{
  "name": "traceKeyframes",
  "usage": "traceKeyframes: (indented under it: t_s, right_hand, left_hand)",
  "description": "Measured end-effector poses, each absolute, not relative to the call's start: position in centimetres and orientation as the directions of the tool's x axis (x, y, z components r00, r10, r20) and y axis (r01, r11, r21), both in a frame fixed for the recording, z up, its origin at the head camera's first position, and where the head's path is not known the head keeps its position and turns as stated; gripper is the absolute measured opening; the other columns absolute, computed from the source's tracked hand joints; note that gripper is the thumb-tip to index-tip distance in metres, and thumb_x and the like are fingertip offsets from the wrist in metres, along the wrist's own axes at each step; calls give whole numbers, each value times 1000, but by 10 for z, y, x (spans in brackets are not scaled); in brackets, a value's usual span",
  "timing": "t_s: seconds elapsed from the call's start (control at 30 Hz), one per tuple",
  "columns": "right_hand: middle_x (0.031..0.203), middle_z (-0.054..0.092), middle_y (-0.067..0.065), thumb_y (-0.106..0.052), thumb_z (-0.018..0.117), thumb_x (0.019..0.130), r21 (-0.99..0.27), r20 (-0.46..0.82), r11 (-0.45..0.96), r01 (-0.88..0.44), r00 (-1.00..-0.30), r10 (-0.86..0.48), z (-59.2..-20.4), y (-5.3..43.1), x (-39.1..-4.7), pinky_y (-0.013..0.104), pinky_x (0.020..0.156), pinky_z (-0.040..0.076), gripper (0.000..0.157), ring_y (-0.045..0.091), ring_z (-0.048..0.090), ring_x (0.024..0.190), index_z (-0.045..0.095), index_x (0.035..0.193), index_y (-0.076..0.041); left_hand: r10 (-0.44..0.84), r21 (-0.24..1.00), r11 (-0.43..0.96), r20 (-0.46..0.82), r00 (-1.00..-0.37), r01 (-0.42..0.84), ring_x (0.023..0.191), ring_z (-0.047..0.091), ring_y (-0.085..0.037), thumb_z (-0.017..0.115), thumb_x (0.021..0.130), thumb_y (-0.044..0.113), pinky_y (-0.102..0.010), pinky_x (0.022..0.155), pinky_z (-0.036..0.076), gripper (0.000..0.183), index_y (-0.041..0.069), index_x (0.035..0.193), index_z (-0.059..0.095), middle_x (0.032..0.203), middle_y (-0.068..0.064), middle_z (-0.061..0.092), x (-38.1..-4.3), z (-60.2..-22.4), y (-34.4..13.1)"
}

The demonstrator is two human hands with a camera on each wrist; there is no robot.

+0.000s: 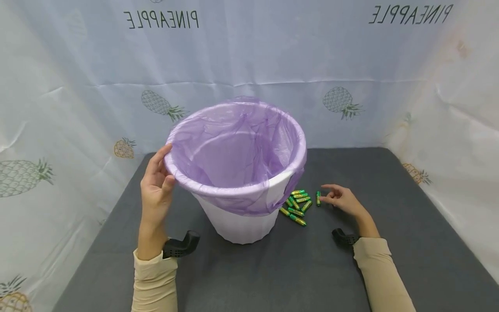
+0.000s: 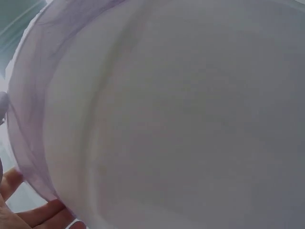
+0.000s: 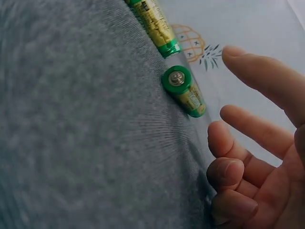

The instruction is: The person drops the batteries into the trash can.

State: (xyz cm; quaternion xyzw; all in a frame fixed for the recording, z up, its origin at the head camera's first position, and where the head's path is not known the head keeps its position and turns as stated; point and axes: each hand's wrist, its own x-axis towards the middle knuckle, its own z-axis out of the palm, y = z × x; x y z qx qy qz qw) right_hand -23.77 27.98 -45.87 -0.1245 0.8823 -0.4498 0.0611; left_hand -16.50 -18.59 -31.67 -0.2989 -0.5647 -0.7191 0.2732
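A white trash bin stands on the dark table, with a purple bag lining it and folded over its rim. My left hand holds the bin's left rim; in the left wrist view fingertips touch the bag-covered edge. Right of the bin lies a loose pile of green and gold batteries. A single battery lies apart from them, just beside my right hand. In the right wrist view the index finger and thumb are parted near that battery, and a gap shows between.
Dark cloth covers the table. A white curtain with pineapple prints encloses the back and both sides. Black wrist-camera mounts sit on both forearms. The tall bin hides part of the battery pile.
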Motion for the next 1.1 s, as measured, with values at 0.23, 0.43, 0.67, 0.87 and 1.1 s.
traceKeyframes:
  t_s: [0.23, 0.43, 0.67, 0.87, 1.1]
  right_hand:
    - [76, 57, 4, -16, 73, 84, -806, -43, 572, -155, -947, -317, -459, 278, -241, 21, 56, 39, 61, 2, 43, 57, 48, 134, 8]
    - [72, 52, -1, -15, 77, 80, -786, -47, 599, -155, -950, -307, -457, 274, -246, 21, 56, 38, 64, 3, 41, 56, 50, 133, 8]
    - [71, 51, 0, -17, 77, 79, -752, -63, 643, -143, -956, -287, -459, 270, -247, 22, 55, 36, 62, 3, 39, 55, 52, 132, 6]
    - [70, 52, 0, -17, 77, 80, -728, -55, 670, -144, -962, -268, -461, 271, -242, 22, 53, 35, 56, 3, 38, 53, 57, 127, 4]
    - [67, 52, -1, -16, 78, 78, -748, -10, 643, -162, -967, -256, -462, 272, -239, 21, 52, 36, 52, 1, 38, 51, 60, 121, 7]
  left_hand:
    - [-127, 643, -247, 721, -682, 725, 85, 52, -9, 75, 81, 38, -18, 73, 45, 55, 9, 123, 54, 101, -2, 59, -171, -318, -186]
    - [-150, 627, -256, 726, -671, 736, 86, 52, -8, 76, 81, 38, -18, 75, 45, 55, 10, 123, 53, 102, -3, 56, -184, -317, -186]
    - [-176, 620, -244, 728, -663, 745, 87, 50, -5, 76, 82, 32, -15, 74, 43, 51, 12, 123, 54, 102, -1, 51, -191, -315, -184]
    - [-128, 686, -245, 678, -724, 685, 110, 52, -10, 62, 93, 19, -17, 95, 44, 48, 12, 137, 44, 133, -6, 50, -181, -316, -184]
    - [-89, 786, -227, 571, -816, 575, 133, 42, -12, 54, 98, 17, -17, 111, 33, 64, 9, 153, 22, 155, -10, 32, -169, -310, -185]
